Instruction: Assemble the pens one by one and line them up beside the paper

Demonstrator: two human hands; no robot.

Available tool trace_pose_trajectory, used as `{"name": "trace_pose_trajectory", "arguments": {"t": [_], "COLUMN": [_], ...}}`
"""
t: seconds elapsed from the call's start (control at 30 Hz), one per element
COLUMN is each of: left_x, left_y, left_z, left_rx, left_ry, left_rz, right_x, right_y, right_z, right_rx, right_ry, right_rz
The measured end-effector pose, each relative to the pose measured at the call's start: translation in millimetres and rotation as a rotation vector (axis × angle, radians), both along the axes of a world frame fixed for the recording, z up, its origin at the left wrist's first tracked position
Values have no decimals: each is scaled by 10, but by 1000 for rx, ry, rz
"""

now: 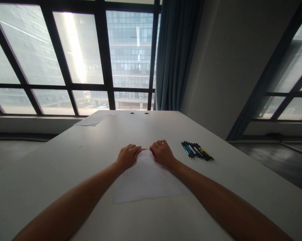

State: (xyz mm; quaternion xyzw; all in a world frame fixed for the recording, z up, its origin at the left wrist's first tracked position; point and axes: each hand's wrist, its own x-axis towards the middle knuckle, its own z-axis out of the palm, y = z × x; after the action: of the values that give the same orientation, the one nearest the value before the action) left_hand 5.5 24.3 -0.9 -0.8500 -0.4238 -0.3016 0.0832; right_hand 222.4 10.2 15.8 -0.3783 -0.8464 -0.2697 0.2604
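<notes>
My left hand [129, 155] and my right hand [162, 153] meet above the far part of a white sheet of paper [148, 185]. Between their fingertips runs a thin pen [145, 149], reddish at the left and dark or silvery toward the right. Fingers of both hands are closed on its two ends, which they hide. Whether the right hand grips the same piece or a separate part of the pen, I cannot tell. A few short red strokes mark the paper's left side, close to my left wrist.
Right of my right hand, several pens [196, 150] lie side by side, mostly black with green, blue, white and yellow parts. More paper sheets [92, 118] lie at the white table's [90, 180] far left edge. Two round dark discs [146, 113] sit near its far end.
</notes>
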Motion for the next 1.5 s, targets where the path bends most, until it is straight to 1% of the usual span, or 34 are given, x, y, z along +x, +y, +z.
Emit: {"name": "trace_pose_trajectory", "arguments": {"t": [0.3, 0.5, 0.6, 0.77, 0.87, 0.97, 1.03, 1.07, 1.13, 1.2, 1.27, 1.37, 1.5], "left_x": [30, 22, 21, 31, 33, 32, 32, 33, 36, 41, 48, 55, 62], "left_y": [-20, -6, -3, -11, -15, -19, -23, -25, -30, -36, -41, -43, -42], "left_z": [9, -6, -8, 4, 9, 11, 15, 19, 29, 39, 44, 38, 28], "left_rx": [0, 0, -8, -36, -38, -33, -30, -29, -34, -46, -59, -67, -67], "left_ry": [30, 29, 34, 35, 29, 16, 5, -4, -23, -36, -36, -21, 17], "left_rz": [-46, -67, -66, -69, -78, -74, -64, -61, -59, -53, -42, -27, 9], "right_x": [-36, -30, -41, -70, -91, -64, 22, 90, 261, 437, 565, 620, 578], "right_y": [-11, -11, -9, -21, -33, -15, 40, 83, 187, 293, 373, 424, 427], "right_z": [-19, -25, -36, -55, -63, -58, -48, -44, -42, -58, -90, -149, -189], "right_rx": [-34, -58, -74, -167, -199, -202, -177, -160, -138, -172, -245, -333, -340], "right_ry": [55, 97, 163, 348, 368, 377, 444, 493, 580, 554, 472, 359, 281], "right_rz": [43, 96, 118, 111, 112, 155, 160, 134, 15, -114, -189, -263, -337]}}
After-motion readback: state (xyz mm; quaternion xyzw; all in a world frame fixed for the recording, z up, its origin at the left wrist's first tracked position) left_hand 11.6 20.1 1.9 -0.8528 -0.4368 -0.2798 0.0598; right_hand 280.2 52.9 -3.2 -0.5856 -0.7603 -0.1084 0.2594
